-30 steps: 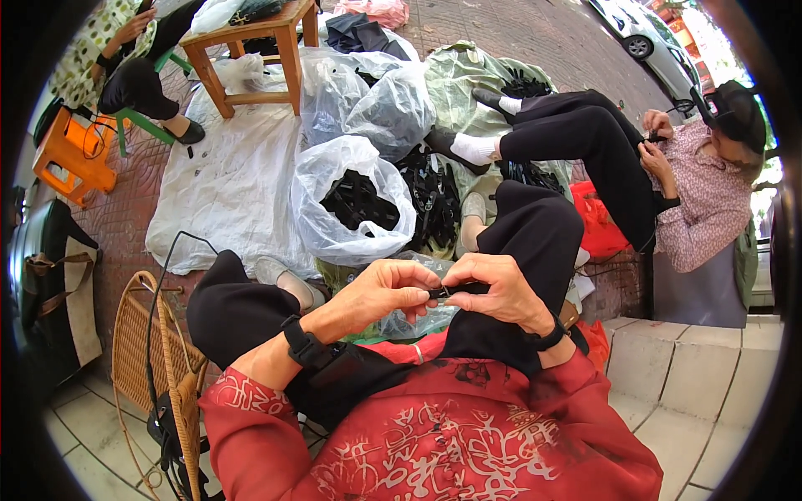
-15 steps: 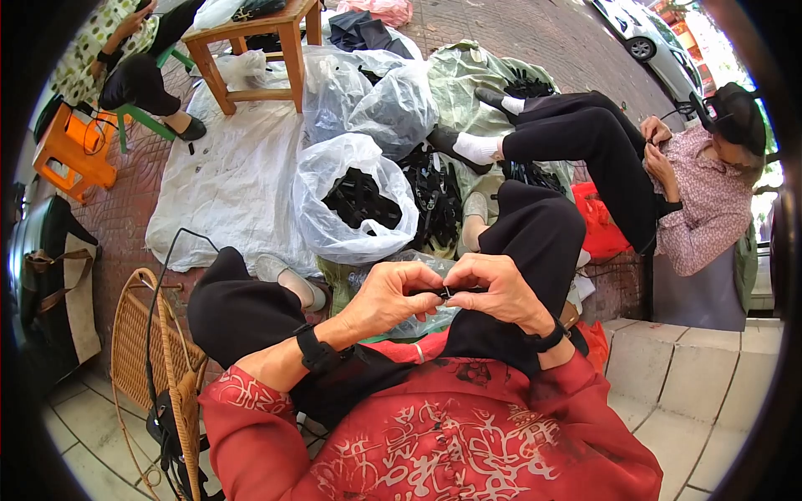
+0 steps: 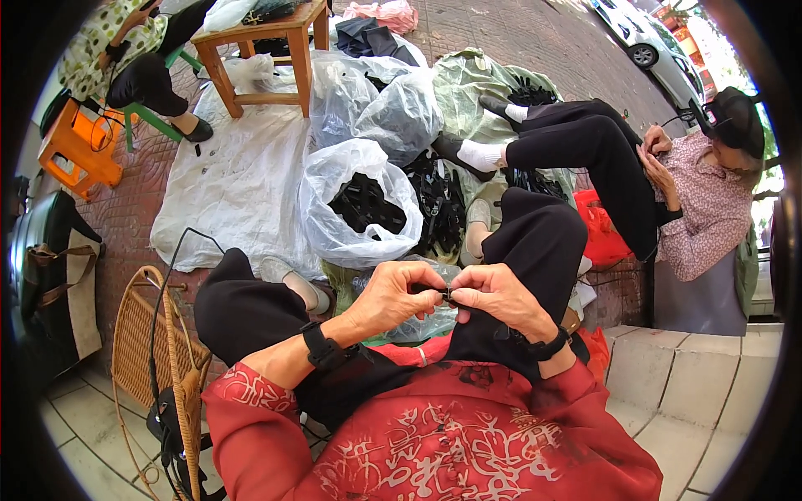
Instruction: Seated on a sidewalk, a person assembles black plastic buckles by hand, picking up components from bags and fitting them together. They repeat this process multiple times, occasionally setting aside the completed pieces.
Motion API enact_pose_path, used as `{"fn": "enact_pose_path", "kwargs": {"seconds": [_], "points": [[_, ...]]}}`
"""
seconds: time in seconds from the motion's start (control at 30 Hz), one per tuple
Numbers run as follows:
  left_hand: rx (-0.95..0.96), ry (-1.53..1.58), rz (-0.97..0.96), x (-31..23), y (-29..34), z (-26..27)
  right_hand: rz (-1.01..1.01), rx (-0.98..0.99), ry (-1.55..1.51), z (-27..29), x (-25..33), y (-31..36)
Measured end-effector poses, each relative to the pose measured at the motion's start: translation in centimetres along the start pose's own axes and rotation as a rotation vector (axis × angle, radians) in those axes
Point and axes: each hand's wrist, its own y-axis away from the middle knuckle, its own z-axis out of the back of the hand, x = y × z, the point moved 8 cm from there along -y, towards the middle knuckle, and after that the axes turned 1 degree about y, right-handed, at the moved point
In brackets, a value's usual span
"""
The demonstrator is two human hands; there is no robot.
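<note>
Above my lap, my left hand and my right hand meet with thumbs and forefingers pinched together. Between the fingertips is a small black piece, possibly a strap fitting; most of it is covered, so its exact kind cannot be made out. Both hands grip it, one at each end. Just beyond them stands an open clear plastic bag filled with black strap-like parts. More black straps lie in a heap to the right of that bag.
A white woven sheet covers paving at left, under a wooden stool. Another person sits at right, fingers together; one more sits at upper left by an orange stool. A wicker chair is at my left, tiled steps right.
My fingertips have drawn closer together, and less of the black piece shows between them. The whole view has shifted slightly. The person at right has moved their hands a little.
</note>
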Motion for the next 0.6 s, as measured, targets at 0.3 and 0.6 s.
{"fn": "enact_pose_path", "kwargs": {"seconds": [0.3,0.6], "points": [[-0.022,-0.098,0.034,0.7,0.1,0.5,0.182,-0.194,0.306,-0.2,0.3,0.0],[0.07,0.066,0.108,1.9,0.0,-0.2,0.268,-0.271,0.37,-0.3,0.9,1.0]]}}
